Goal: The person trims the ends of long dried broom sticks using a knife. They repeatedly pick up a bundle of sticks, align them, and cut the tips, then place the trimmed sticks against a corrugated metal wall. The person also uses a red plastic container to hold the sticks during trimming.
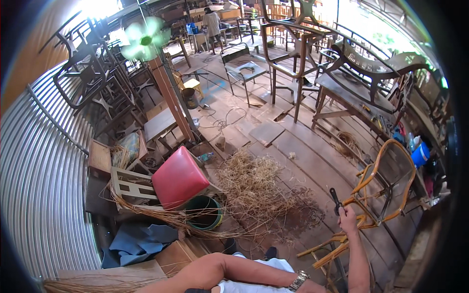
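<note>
My right hand (pixel 348 219) is raised at the lower right, its fingers closed around a slim black hand tool (pixel 335 199). The tool points up and away; its exact kind is hard to make out. Just beyond that hand stands a rattan chair frame (pixel 376 171) with glossy orange-brown poles, and more of its poles (pixel 332 251) show below the hand. My left forearm crosses in front of my body, with a metal-band watch at the wrist. At the lower edge my left hand (pixel 312 287) is cut off, so its fingers are hidden.
A heap of rattan shavings (pixel 249 176) lies on the plank floor. Left of it are a red-cushioned chair (pixel 180 178), a dark green bucket (pixel 204 222) and long rattan strands. A workbench (pixel 349 97) bears a curved lounger. Stacked chairs, a blurred fan and another person (pixel 212 27) are farther off.
</note>
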Available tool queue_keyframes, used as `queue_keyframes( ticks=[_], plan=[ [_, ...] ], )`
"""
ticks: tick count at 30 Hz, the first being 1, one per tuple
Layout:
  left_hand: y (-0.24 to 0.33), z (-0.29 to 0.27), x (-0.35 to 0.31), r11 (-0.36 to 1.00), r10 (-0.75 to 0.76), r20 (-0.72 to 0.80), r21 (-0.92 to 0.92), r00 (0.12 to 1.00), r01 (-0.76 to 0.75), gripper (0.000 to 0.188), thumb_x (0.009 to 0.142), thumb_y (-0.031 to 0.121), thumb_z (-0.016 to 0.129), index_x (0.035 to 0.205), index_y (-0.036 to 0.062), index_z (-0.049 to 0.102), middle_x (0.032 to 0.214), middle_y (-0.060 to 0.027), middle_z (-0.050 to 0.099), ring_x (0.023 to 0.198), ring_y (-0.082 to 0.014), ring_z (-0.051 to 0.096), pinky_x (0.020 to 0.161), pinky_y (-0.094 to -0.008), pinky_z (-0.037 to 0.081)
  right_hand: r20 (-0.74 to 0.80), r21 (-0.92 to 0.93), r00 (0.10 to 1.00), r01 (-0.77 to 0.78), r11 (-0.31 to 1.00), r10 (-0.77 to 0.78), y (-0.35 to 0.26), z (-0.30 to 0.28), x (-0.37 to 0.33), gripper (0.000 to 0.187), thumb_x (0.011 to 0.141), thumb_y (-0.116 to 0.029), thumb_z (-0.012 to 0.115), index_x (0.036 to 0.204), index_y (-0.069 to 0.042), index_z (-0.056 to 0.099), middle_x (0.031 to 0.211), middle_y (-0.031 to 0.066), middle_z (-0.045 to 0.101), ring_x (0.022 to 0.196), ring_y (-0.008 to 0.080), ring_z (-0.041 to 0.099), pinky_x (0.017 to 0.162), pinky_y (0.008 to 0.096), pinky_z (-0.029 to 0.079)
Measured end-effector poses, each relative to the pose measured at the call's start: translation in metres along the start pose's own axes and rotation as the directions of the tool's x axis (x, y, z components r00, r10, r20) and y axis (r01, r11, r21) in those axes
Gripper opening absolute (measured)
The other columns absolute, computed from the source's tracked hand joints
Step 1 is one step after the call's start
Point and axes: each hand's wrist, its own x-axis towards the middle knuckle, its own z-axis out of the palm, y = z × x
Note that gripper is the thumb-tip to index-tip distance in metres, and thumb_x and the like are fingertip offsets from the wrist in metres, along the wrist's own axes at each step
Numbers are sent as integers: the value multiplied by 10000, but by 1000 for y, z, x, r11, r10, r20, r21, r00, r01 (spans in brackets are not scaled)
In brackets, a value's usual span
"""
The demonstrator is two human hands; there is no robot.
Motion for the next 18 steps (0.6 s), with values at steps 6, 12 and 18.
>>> queue_keyframes(
  ticks=[6,12,18],
  plan=[
    [91,-42,4,998,23,-430,64,903,5,389,805,344,644,1052,47,603,927,-169,613,811,-356,618,663,-453,492,-4,38,999,-43,998,43,18,-2,-37,245,962,-245,546,816,-73,450,518,25,500,369,92,445,345,245,339],
    [198,-134,24,955,191,-413,290,890,-71,520,819,407,602,1185,41,557,1039,-166,626,850,-354,622,690,-441,507,46,79,977,-212,974,209,34,27,-88,243,948,-209,565,798,-53,454,528,32,517,393,101,481,369,256,367],
    [266,-149,40,880,466,-324,263,824,-394,521,849,419,583,1182,19,548,978,-177,636,850,-358,623,713,-429,505,87,83,945,-323,943,316,18,61,-124,221,947,-203,562,815,-50,471,527,37,531,392,99,472,374,253,362]
  ],
)
